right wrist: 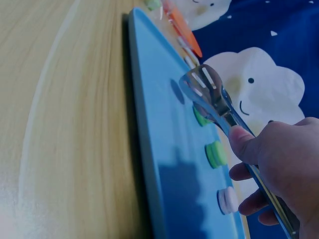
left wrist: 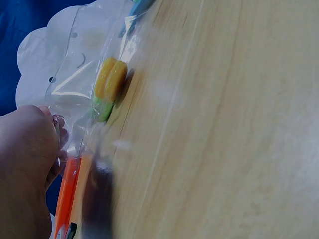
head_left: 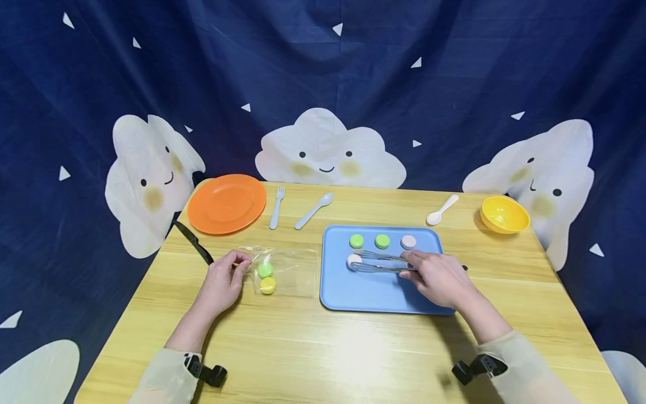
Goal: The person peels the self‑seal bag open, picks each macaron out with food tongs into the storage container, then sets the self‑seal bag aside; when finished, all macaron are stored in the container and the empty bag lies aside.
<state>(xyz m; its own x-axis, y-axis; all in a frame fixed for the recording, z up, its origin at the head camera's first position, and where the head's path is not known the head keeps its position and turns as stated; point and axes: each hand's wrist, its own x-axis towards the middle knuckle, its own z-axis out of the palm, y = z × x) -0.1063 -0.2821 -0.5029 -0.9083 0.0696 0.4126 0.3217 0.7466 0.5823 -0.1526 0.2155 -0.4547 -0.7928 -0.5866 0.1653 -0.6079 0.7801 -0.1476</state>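
Observation:
My left hand (head_left: 224,282) pinches the edge of a clear plastic bag (head_left: 298,272), which lies left of the blue tray (head_left: 383,300). Inside the bag are a green macaron (head_left: 265,270) and a yellow macaron (left wrist: 110,79). My right hand (head_left: 439,275) holds metal tongs (right wrist: 214,94) with slotted ends above the tray. In the head view the tongs' ends reach a pale macaron (head_left: 354,261); whether they grip it, I cannot tell. Along the tray's far side sit two green macarons (head_left: 382,241) and a pale pink macaron (head_left: 408,242).
An orange plate (head_left: 227,203) stands at the back left, with a black knife (head_left: 194,241) near it. Beside the plate lie a grey fork (head_left: 276,207) and a grey spoon (head_left: 314,211). A white spoon (head_left: 442,210) and a yellow bowl (head_left: 504,214) are at the back right.

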